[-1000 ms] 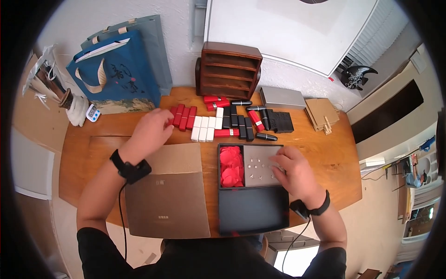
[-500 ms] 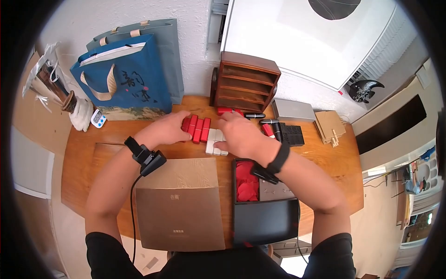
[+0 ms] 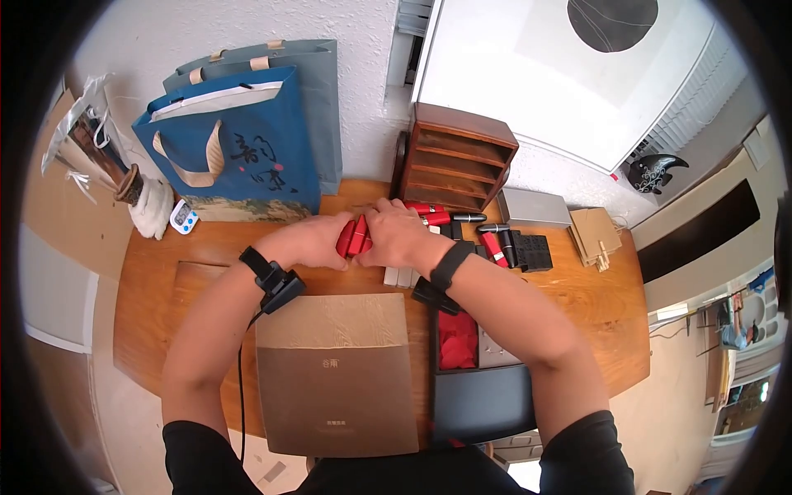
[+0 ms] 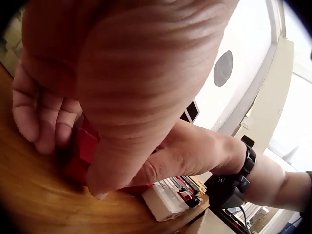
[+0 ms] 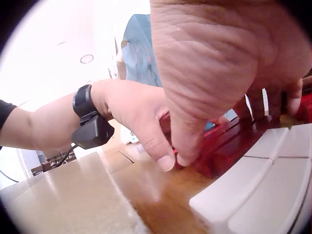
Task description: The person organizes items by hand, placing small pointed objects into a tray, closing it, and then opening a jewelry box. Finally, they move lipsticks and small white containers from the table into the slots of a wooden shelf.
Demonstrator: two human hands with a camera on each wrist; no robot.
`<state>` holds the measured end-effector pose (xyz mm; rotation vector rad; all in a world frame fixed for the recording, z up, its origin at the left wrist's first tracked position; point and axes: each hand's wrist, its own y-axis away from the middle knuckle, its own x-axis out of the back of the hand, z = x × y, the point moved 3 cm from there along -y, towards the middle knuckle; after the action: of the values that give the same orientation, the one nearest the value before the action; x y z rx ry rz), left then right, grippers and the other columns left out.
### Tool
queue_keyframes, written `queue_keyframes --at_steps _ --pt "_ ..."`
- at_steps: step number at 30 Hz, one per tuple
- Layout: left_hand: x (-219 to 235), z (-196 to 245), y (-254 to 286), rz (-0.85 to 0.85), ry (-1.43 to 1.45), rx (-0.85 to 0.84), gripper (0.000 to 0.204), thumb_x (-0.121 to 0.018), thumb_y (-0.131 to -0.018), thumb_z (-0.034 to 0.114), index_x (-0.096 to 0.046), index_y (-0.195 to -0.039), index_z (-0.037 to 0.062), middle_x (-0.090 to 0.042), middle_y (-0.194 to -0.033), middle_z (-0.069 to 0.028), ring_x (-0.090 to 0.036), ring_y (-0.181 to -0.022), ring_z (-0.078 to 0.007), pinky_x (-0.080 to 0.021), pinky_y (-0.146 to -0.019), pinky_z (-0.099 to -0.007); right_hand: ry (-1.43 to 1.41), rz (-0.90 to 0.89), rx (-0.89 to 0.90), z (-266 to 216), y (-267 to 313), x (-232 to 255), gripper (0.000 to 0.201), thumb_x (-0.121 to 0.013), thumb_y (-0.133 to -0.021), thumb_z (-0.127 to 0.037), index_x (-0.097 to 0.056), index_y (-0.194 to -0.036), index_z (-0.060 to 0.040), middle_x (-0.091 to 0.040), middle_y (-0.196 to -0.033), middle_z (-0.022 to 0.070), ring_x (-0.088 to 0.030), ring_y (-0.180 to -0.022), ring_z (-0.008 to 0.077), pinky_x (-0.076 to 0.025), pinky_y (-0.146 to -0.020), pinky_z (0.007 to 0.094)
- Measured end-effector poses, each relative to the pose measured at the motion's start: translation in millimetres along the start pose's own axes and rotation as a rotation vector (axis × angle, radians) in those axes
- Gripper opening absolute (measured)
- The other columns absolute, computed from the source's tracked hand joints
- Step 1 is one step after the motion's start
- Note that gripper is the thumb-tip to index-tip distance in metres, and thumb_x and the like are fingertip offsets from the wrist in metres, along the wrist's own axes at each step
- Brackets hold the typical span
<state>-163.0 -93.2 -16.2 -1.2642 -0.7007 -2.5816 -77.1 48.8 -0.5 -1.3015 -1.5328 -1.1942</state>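
Observation:
Between the two hands is a row of red tubes point(image 3: 356, 238) on the wooden table. My left hand point(image 3: 307, 241) curls round their left side, thumb at the near end and fingers beyond, with red showing between them in the left wrist view. From the right, my right hand point(image 3: 398, 236) grips the same row, its thumb tip beside the left thumb in the right wrist view. White tubes point(image 5: 243, 185) lie just right of the red ones, partly under my right hand in the head view. The far fingertips are partly hidden.
A brown box point(image 3: 337, 396) lies in front, beside a black box point(image 3: 485, 403) with red petals. Behind stand blue bags point(image 3: 239, 144) and a wooden shelf point(image 3: 458, 157). Red and black tubes lie right, near a black block point(image 3: 534, 253).
My right hand has moved from the black box, over the white tubes, to the red row. My left hand has closed in from its left side. The view has shifted, and the red tubes sit closer together.

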Motion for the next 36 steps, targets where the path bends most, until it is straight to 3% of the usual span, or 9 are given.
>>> queue_keyframes --at_steps 6,10,14,18,20,23,24,29,36 --pt "-8.2 0.8 2.4 0.102 -0.032 0.111 0.072 -0.080 -0.074 0.024 -0.047 -0.134 -0.0005 -0.066 -0.116 -0.0258 -0.063 -0.111 -0.0426 -0.052 -0.094 -0.0449 -0.024 0.048 -0.086 -11.4 -1.2 -1.9 0.073 -0.082 -0.069 -0.045 -0.064 -0.121 0.0031 -0.059 -0.125 0.0213 -0.054 -0.121 0.0406 -0.046 -0.105 0.0476" --pt "-9.1 15.3 13.0 0.211 -0.057 0.033 0.054 -0.076 -0.078 0.024 -0.050 -0.120 -0.0001 -0.068 -0.112 -0.0246 -0.064 -0.109 -0.0431 -0.052 -0.093 -0.0474 0.026 0.024 -0.034 -14.6 -2.8 -2.4 0.073 -0.083 -0.070 -0.043 -0.064 -0.123 0.0028 -0.059 -0.127 0.0199 -0.053 -0.124 0.0372 -0.045 -0.103 0.0475" --pt "-12.1 11.5 12.5 0.202 -0.026 0.172 0.059 -0.072 -0.082 0.024 -0.050 -0.131 -0.0019 -0.066 -0.115 -0.0268 -0.063 -0.111 -0.0441 -0.051 -0.095 -0.0466 0.095 0.113 0.122 -18.6 1.9 1.2 0.073 -0.085 -0.066 -0.039 -0.063 -0.120 0.0050 -0.064 -0.117 0.0205 -0.056 -0.119 0.0381 -0.045 -0.103 0.0446" --pt "-21.9 -10.0 14.1 0.370 0.132 0.061 0.056 -0.067 -0.086 0.017 -0.049 -0.136 -0.0029 -0.066 -0.117 -0.0221 -0.068 -0.105 -0.0368 -0.053 -0.092 -0.0416 0.021 0.266 0.154 -13.1 6.6 5.5 0.075 -0.087 -0.065 -0.033 -0.060 -0.122 0.0068 -0.066 -0.112 0.0223 -0.062 -0.111 0.0396 -0.050 -0.097 0.0439" --pt "-18.0 9.0 27.6 0.218 0.744 0.173 0.047 -0.060 -0.092 0.009 -0.050 -0.136 -0.0033 -0.064 -0.116 -0.0140 -0.068 -0.099 -0.0237 -0.055 -0.089 -0.0344 -0.444 0.225 0.089 -3.0 16.3 12.1 0.080 -0.088 -0.066 -0.022 -0.052 -0.131 0.0085 -0.068 -0.110 0.0236 -0.068 -0.101 0.0364 -0.056 -0.088 0.0414" --pt "-18.2 20.9 24.9 0.173 1.110 0.096 0.042 -0.055 -0.098 0.006 -0.050 -0.139 -0.0011 -0.062 -0.119 -0.0087 -0.064 -0.102 -0.0156 -0.056 -0.093 -0.0325 -0.806 0.235 0.082 10.2 32.0 20.5 0.082 -0.085 -0.074 -0.005 -0.041 -0.143 0.0046 -0.064 -0.116 0.0191 -0.071 -0.097 0.0275 -0.059 -0.084 0.0354" --pt "-17.2 26.8 23.9 0.179 1.111 0.093 0.042 -0.055 -0.098 0.006 -0.050 -0.139 -0.0011 -0.062 -0.119 -0.0087 -0.064 -0.102 -0.0156 -0.056 -0.093 -0.0325 -0.878 0.232 0.061 13.3 37.4 23.8 0.083 -0.080 -0.078 0.004 -0.036 -0.147 0.0013 -0.061 -0.120 0.0156 -0.069 -0.100 0.0207 -0.058 -0.085 0.0313" --pt "-8.8 67.4 16.3 0.278 1.197 -0.018 0.039 -0.057 -0.097 0.004 -0.053 -0.136 -0.0002 -0.062 -0.121 -0.0085 -0.065 -0.104 -0.0168 -0.056 -0.095 -0.0334 -1.085 0.320 0.129 24.3 56.5 34.7 0.084 -0.079 -0.079 0.002 -0.035 -0.150 -0.0036 -0.059 -0.124 0.0164 -0.066 -0.096 0.0194 -0.058 -0.081 0.0336" --pt "8.5 110.4 -5.5 0.274 1.173 -0.115 0.038 -0.059 -0.099 0.006 -0.053 -0.135 -0.0020 -0.063 -0.119 -0.0091 -0.066 -0.106 -0.0170 -0.055 -0.097 -0.0316 -1.623 0.402 0.017 43.9 77.2 55.4 0.083 -0.070 -0.082 0.007 -0.032 -0.153 -0.0113 -0.054 -0.122 0.0137 -0.063 -0.098 0.0189 -0.055 -0.084 0.0338"
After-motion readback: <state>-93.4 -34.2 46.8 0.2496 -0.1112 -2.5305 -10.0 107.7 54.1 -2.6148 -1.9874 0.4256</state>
